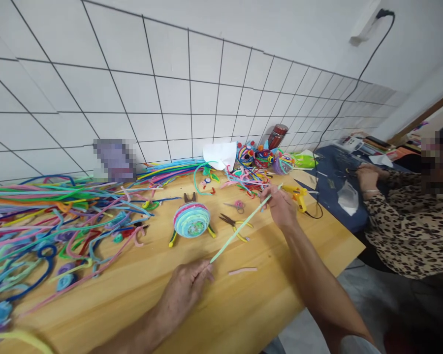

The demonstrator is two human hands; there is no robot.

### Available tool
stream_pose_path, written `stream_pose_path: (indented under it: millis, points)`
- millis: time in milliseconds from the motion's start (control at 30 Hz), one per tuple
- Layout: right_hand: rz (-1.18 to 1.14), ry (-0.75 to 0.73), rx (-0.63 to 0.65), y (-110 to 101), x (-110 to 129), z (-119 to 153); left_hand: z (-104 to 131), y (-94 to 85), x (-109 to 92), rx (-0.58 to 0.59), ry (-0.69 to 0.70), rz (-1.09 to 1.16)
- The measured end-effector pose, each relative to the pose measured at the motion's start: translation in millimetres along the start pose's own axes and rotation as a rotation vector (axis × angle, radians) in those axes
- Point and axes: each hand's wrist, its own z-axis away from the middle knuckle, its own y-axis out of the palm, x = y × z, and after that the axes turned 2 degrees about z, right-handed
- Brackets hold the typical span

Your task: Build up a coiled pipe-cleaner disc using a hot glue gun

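A pale green pipe cleaner (239,229) is stretched at a slant above the table. Its lower left end is pinched in my left hand (188,285), its upper right end in my right hand (278,204). Behind my left hand sits a ball wound in blue, white and pink pipe cleaners (192,220), resting over yellow-handled pliers (172,239). Another pair of pliers (236,226) lies under the green pipe cleaner, with small pink-handled scissors (238,205) behind it. A short pink piece (242,271) lies to the right of my left hand.
Many coloured pipe cleaners (40,206) cover the left of the wooden table (140,300). A yellow glue gun (300,197) with a cord lies beyond my right hand. Decorated balls (264,158) and a red flask (278,136) stand by the wall. A person in leopard print (406,221) sits at the right.
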Motion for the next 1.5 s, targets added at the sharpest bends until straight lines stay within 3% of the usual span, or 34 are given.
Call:
stream_pose_path:
  millis: [267,567,833,1233,1333,1433,1467,1500]
  points:
    - [-0.039,0.038,-0.034,-6.8,-17.9,-2.7,-0.4,-1.5,2.9,0.016,0.093,-0.045]
    - [-0.131,0.064,-0.069,-16.3,-30.5,-8.6,0.0,-5.4,-4.8,0.014,-0.01,0.0]
    - [-0.118,0.018,-0.068,-14.8,-40.8,-12.2,-1.3,-5.9,1.9,0.044,-0.141,0.169]
    - [0.017,-0.04,0.007,-17.1,-36.9,-17.7,-0.6,-3.3,0.6,0.006,-0.067,0.297]
    - [0.143,-0.135,-0.165,-20.7,-23.0,-17.7,-1.3,-2.5,1.5,-0.005,-0.064,0.316]
    - [0.355,-0.396,-0.452,-15.4,3.6,3.0,-2.2,-1.4,1.6,-0.004,-0.056,0.323]
    - [0.515,-0.534,-0.471,-9.5,12.5,15.1,-2.4,-1.0,1.7,-0.008,-0.058,0.322]
    - [0.646,-0.633,-0.379,-1.5,20.0,28.8,-2.5,-0.7,1.9,-0.015,-0.061,0.319]
